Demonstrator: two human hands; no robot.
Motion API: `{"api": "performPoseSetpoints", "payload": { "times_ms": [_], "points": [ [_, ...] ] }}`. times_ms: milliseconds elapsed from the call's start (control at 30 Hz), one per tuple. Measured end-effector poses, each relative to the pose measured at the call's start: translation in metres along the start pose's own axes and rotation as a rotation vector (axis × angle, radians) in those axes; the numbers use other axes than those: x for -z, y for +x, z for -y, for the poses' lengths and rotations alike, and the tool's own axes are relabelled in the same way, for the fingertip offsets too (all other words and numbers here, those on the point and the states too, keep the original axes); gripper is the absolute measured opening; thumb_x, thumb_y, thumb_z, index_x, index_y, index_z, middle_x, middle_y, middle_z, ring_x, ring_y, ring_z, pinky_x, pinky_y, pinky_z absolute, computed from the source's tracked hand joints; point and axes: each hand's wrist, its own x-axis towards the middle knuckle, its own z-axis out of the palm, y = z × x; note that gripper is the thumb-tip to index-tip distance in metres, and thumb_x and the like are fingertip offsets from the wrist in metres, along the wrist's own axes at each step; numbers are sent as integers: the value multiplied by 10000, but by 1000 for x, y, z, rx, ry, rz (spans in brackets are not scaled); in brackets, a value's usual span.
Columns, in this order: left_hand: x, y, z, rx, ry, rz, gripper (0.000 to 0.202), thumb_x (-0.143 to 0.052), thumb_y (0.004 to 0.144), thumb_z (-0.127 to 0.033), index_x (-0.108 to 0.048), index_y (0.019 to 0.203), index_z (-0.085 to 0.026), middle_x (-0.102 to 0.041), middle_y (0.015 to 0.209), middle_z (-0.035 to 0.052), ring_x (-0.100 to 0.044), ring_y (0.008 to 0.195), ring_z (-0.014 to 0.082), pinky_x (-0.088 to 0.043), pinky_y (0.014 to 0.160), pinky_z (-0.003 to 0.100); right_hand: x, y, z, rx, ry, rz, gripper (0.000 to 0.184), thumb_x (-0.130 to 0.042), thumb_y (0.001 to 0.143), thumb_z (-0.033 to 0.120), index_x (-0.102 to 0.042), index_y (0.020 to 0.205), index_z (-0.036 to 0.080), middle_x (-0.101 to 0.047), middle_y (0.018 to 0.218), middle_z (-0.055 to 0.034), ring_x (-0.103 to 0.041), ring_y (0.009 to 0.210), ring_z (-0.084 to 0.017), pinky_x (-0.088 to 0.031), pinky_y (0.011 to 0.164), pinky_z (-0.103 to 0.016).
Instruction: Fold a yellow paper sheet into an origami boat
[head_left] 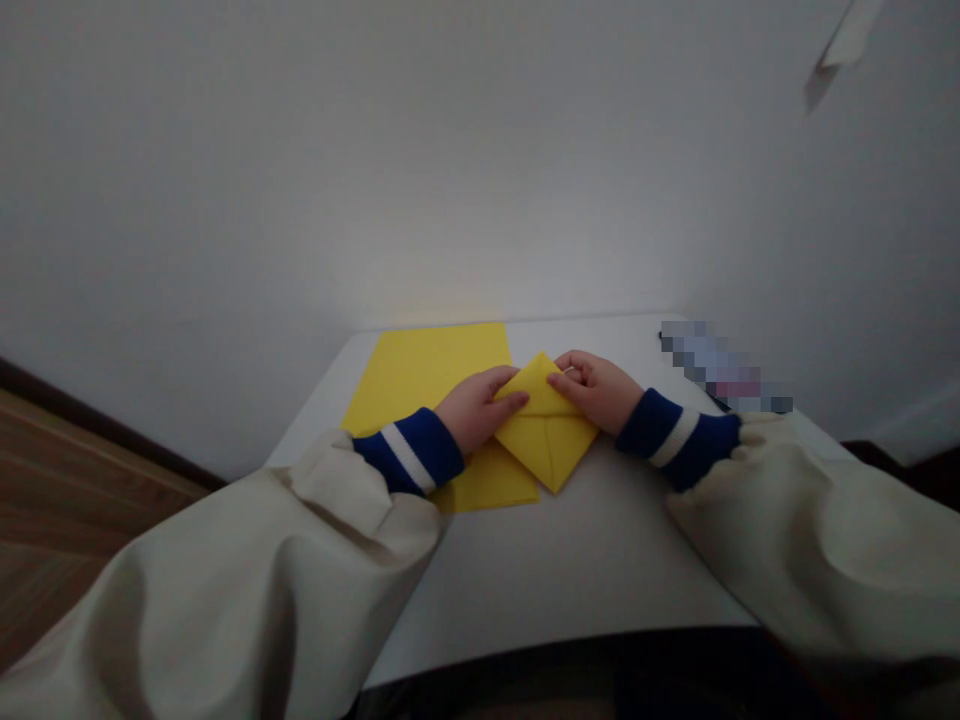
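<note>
A folded yellow paper square (pixel 546 430) lies point-down like a diamond on the white table (pixel 570 560), its flaps meeting at the centre. My left hand (pixel 480 408) rests on its left corner, fingers flat and pressing the upper left flap. My right hand (pixel 596 388) is curled over the upper right edge, fingertips pinching that flap down. Under my left hand and the folded piece lies a stack of flat yellow paper sheets (pixel 431 385). Both arms wear cream sleeves with blue, white-striped cuffs.
A blurred-out object (pixel 720 368) sits at the table's far right edge. A white wall stands right behind the table. Wooden floor (pixel 67 490) shows at the left. A dark edge runs along the table's near side.
</note>
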Motion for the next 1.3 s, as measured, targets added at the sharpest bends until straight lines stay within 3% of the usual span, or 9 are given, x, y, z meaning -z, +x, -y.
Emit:
{"api": "performPoseSetpoints", "payload": {
  "times_ms": [167,267,367,433,533,633,1133,1300],
  "points": [
    [-3,1,8,16,-38,-66,359,-463,826,-277,-552,1142,-131,-621,1094,109,-579,991,209,-470,849,351,1,0,-1,-44,-59,15,212,-483,792,424,-497,807,213,-596,604,-8,-541,534,-159,-389,472,-278],
    [-3,2,14,-21,10,-127,503,-463,822,-221,-405,1320,-193,-514,1294,95,-513,1137,192,-418,950,360,3,0,-2,-31,-69,1,226,-497,794,400,-511,911,207,-609,618,-1,-554,555,-157,-393,496,-273],
    [-1,1,15,-16,118,-93,548,-450,834,-229,-348,1371,-191,-432,1380,72,-424,1241,184,-349,1022,350,6,0,-4,13,-208,-43,241,-539,778,402,-546,907,199,-602,608,6,-526,542,-140,-377,509,-263],
    [0,0,12,56,275,-54,507,-440,851,-254,-391,1354,-206,-512,1310,65,-477,1188,194,-371,990,350,7,0,-4,36,-275,-53,219,-556,772,385,-562,873,191,-615,651,-3,-516,559,-128,-380,535,-258],
    [2,-1,5,143,585,9,439,-419,877,-312,-458,1313,-272,-665,1028,58,-600,952,212,-440,831,348,7,0,0,60,-346,-58,195,-557,776,360,-567,859,184,-633,744,-10,-500,584,-112,-383,571,-251],
    [3,-1,-1,137,784,38,409,-384,893,-351,-491,1284,-298,-677,877,59,-612,818,207,-432,726,327,6,-1,5,63,-428,-47,190,-539,788,362,-575,834,181,-629,767,-9,-480,576,-103,-369,571,-246],
    [-3,-9,-13,-53,1074,-30,383,-355,888,-338,-563,1195,-245,-635,708,88,-559,748,237,-340,744,405,6,-1,8,208,-623,-13,174,-500,812,311,-589,805,163,-604,771,-39,-479,643,-122,-347,600,-253],
    [-5,-10,-12,-122,1066,-81,374,-352,900,-370,-580,1152,-212,-636,927,112,-521,906,277,-362,774,427,6,-1,6,228,-636,8,174,-507,810,303,-599,799,156,-575,735,-37,-461,620,-121,-350,588,-255]
  ]
}}
